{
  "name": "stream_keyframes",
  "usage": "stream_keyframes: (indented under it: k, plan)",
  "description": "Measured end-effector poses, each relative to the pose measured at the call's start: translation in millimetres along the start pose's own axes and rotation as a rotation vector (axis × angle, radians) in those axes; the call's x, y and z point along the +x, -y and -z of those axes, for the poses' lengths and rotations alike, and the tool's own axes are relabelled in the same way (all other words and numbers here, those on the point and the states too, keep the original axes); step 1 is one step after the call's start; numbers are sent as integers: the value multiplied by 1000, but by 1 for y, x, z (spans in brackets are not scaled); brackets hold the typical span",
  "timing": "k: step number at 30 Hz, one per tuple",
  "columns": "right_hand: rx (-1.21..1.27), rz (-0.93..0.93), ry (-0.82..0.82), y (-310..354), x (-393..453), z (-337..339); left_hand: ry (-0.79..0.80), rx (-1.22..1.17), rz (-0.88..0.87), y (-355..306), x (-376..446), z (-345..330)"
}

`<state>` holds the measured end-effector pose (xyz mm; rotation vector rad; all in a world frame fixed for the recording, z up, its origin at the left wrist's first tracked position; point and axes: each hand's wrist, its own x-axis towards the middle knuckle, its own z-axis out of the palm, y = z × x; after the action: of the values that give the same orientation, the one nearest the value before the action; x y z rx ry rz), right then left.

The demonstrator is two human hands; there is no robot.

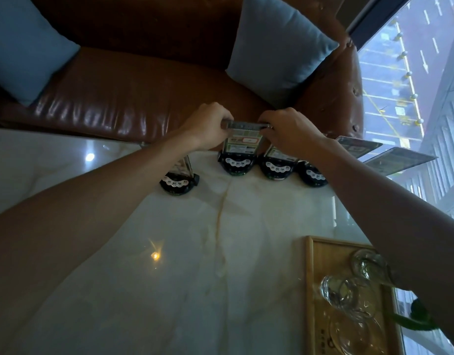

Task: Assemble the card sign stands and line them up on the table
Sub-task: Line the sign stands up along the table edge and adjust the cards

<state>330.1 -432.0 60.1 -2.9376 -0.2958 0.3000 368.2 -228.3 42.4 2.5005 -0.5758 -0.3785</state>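
Observation:
Several card sign stands with black rounded bases stand near the far edge of the white marble table (220,252). Both hands grip the top edge of the clear card panel (242,139) seated in the base (236,166) at the middle: my left hand (210,123) holds its left top corner, my right hand (288,129) its right top corner. To its right stand two more stands (277,169) (313,175), partly hidden by my right forearm. Apart at the left stands another stand (178,179). Further card panels (397,160) show at the far right.
A wooden tray (313,290) with clear glass cups (346,293) sits at the near right, with a green leaf (413,321) beside it. A brown leather sofa (133,98) with blue cushions (277,49) lies behind the table. A window is on the right.

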Motion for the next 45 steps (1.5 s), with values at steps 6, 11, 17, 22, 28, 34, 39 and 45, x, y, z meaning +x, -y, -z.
stream_keyframes:
  k: [6, 11, 17, 22, 28, 34, 39, 45]
  plan:
    - [70, 9, -207, 23, -5, 8, 105, 81, 88, 14, -28, 43]
    - [236, 126, -126, 88, -4, 2, 348, 188, 199, 48, -58, 78]
    - [229, 139, 167, 143, 0, -31, 45, 142, 287, 90, -93, 76]
    - [323, 15, 87, 158, -1, -43, 51, -53, 346, 100, -109, 57]
    - [273, 112, 325, 168, -6, -35, 202, -72, 303, 92, -107, 53]
    - [318, 14, 126, 145, 12, -24, 207, -184, 300, 72, -118, 52]
    - [459, 24, 257, 156, 14, -29, 260, -273, 297, 78, -116, 56]
    - [319, 54, 264, 175, 14, -47, 186, -117, 295, 120, -107, 59]
